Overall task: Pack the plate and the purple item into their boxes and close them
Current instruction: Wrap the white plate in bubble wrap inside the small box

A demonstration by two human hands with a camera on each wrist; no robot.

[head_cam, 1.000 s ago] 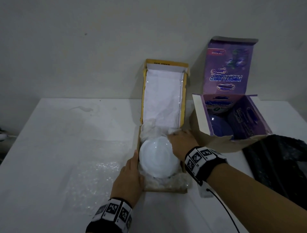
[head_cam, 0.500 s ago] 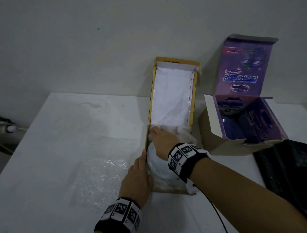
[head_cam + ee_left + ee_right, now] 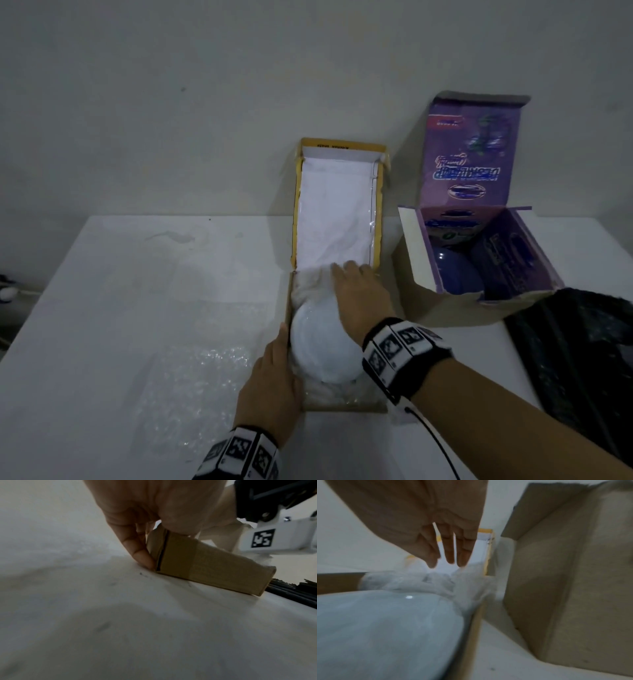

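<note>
The left hand (image 3: 270, 387) and right hand (image 3: 359, 301) each wore a black wristband (image 3: 400, 356) ringed with white blocks bearing black square markers, and a thin black cable (image 3: 434, 444) ran from the right band's white mount (image 3: 274, 539).

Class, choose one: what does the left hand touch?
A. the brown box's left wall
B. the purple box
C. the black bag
A: the left hand lies against the left outer wall of the brown box, its fingers pointing down along the cardboard to the table in the left wrist view.
</note>
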